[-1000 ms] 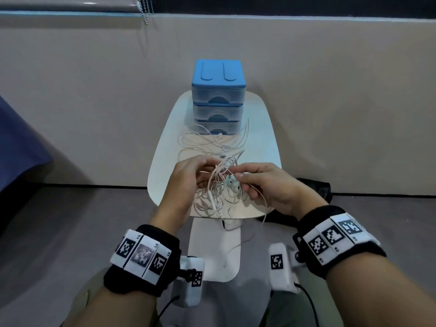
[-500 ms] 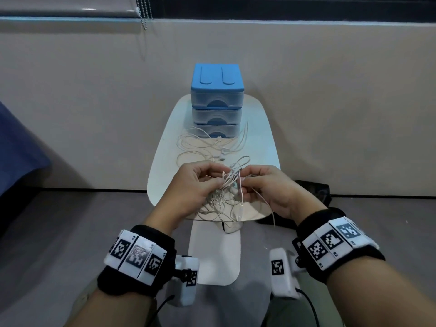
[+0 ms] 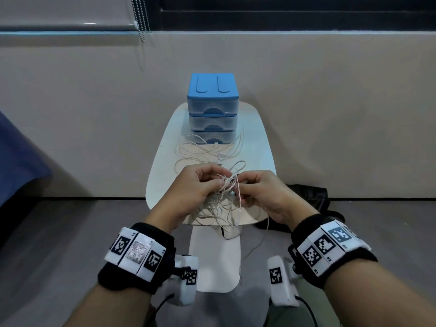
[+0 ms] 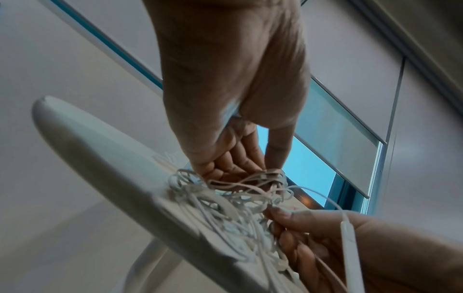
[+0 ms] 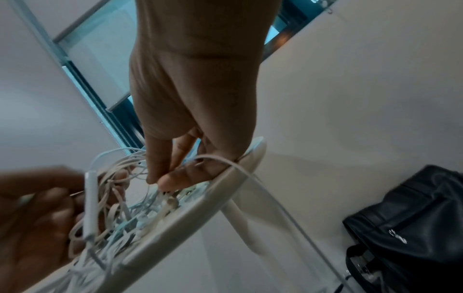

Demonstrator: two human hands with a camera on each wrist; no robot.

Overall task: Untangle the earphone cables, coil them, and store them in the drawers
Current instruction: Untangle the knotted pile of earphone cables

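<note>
A tangle of white earphone cables point(image 3: 221, 204) lies at the near edge of the small white table point(image 3: 259, 147). My left hand point(image 3: 200, 185) and right hand point(image 3: 257, 187) meet over it, each pinching strands of the knot point(image 3: 230, 182). In the left wrist view the left fingers point(image 4: 240, 158) curl into the bundle point(image 4: 225, 208). In the right wrist view thumb and forefinger point(image 5: 165, 178) pinch a cable point(image 5: 140, 198). An inline remote point(image 3: 237, 217) dangles off the table edge. A second loose cable point(image 3: 200, 149) lies in front of the blue three-drawer box point(image 3: 213, 107), drawers closed.
The table stands against a beige wall. A black bag point(image 3: 306, 197) sits on the floor at the right, also in the right wrist view as the bag point(image 5: 406, 222). A dark blue cloth point(image 3: 18, 156) is at the far left. One strand hangs down past the table's pedestal point(image 3: 214, 256).
Both hands have lowered the tangle toward the table edge and drawn closer together, and the cable loops that were held up now bunch tight between the fingertips.
</note>
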